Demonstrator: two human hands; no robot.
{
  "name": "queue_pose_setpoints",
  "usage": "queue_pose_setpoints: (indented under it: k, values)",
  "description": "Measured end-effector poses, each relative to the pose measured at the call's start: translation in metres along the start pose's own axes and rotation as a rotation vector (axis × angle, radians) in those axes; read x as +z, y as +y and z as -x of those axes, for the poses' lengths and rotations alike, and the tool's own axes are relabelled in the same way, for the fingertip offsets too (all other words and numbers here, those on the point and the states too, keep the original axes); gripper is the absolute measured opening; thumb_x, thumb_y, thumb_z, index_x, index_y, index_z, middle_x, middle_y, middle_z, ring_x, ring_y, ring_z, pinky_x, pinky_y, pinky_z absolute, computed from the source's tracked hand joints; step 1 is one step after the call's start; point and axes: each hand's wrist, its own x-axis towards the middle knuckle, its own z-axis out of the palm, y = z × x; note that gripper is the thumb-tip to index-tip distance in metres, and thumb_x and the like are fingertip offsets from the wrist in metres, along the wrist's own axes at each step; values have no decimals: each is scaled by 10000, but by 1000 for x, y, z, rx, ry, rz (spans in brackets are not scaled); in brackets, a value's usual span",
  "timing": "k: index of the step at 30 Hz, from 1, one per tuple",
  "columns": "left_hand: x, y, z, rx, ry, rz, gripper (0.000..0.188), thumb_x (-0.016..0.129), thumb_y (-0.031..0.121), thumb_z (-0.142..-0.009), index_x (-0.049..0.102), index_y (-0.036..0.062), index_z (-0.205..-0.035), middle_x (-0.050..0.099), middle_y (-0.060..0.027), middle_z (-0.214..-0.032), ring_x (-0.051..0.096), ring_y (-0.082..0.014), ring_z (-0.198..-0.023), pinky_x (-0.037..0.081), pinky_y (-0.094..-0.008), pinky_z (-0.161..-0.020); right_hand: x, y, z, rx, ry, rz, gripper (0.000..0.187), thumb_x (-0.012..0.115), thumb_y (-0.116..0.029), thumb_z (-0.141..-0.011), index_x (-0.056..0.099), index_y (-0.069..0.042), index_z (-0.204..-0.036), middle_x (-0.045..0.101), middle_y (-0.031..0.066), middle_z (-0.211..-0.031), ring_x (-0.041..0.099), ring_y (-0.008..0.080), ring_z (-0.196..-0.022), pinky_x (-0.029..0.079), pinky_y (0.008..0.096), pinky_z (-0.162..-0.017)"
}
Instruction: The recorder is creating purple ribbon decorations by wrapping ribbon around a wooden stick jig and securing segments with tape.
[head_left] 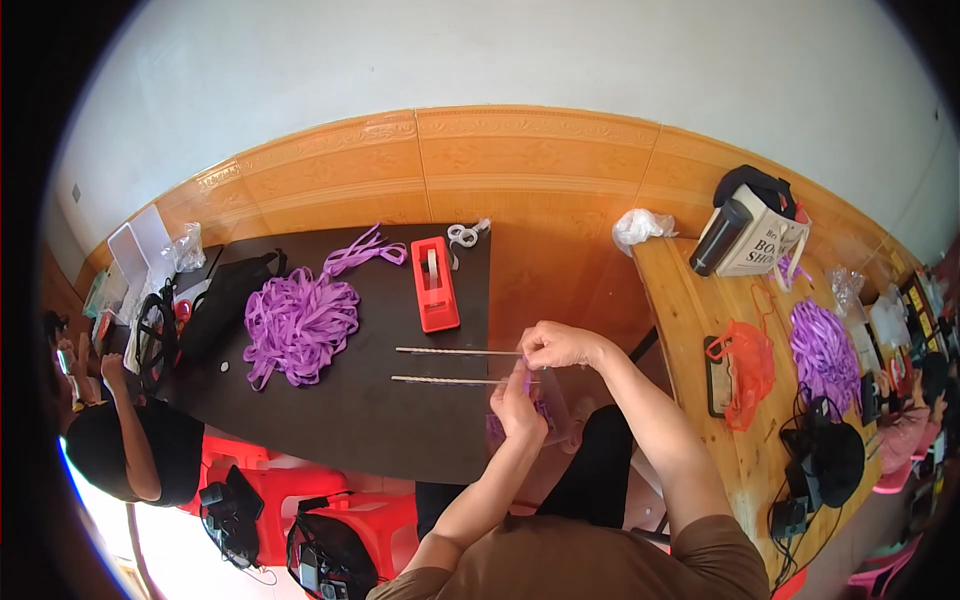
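Note:
Two thin pale rods with a twisted look, an upper rod point(450, 351) and a lower rod point(445, 380), lie nearly parallel on the dark table point(370, 430) and reach past its right edge. At their right ends my left hand point(518, 410) is closed in a pinch on a purple ribbon point(526, 372). Just above it, my right hand point(562, 346) pinches the same ribbon beside the upper rod's end; its fingertips partly hide the ribbon. Below my hands is a clear plastic container point(555, 405) with purple pieces in it.
On the dark table are a purple ribbon heap point(300, 325), a red tape dispenser point(434, 285), white-handled scissors point(463, 236) and a black bag point(225, 300). The wooden table point(690, 330) at right bears a red plastic bag point(748, 375) and more ribbon point(825, 355). Other people sit at both sides.

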Motion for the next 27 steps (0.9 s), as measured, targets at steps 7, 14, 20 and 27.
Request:
queue_pose_setpoints:
  k: [7, 14, 20, 27]
  values:
    - [8, 3, 1, 9, 31, 32, 231, 614, 92, -845, 496, 121, -648, 585, -6, -672, 516, -71, -582, 356, -206, -511, -1, 0, 10, 37, 70, -14, 178, 626, -107, -723, 578, -5, -586, 554, 39, -664, 485, 109, -610, 367, 277, -535]
    - [1, 1, -3, 42, -26, -1, 194, 624, 81, -820, 483, 121, -693, 615, -27, -708, 595, -131, -627, 427, -238, -550, -2, -10, 32, 299, 449, -123, 317, 672, -301, -810, 661, -20, -663, 507, -17, -528, 418, 71, -499, 295, 238, -459]
    - [4, 4, 1, 23, -11, 4, 165, 616, 92, -826, 499, 109, -713, 610, -33, -699, 589, -125, -619, 418, -232, -534, 25, 12, 42, 262, 512, -468, 279, 692, -315, -817, 670, -55, -718, 643, 36, -750, 524, 80, -685, 346, 201, -594]
    - [-4, -3, -10, 36, -17, -5, 99, 576, 104, -847, 540, 84, -757, 605, -32, -702, 570, -123, -614, 414, -236, -535, 45, 26, 42, 88, 526, -581, 54, 639, -62, -821, 657, -12, -817, 646, 23, -831, 554, 72, -773, 426, 213, -723]
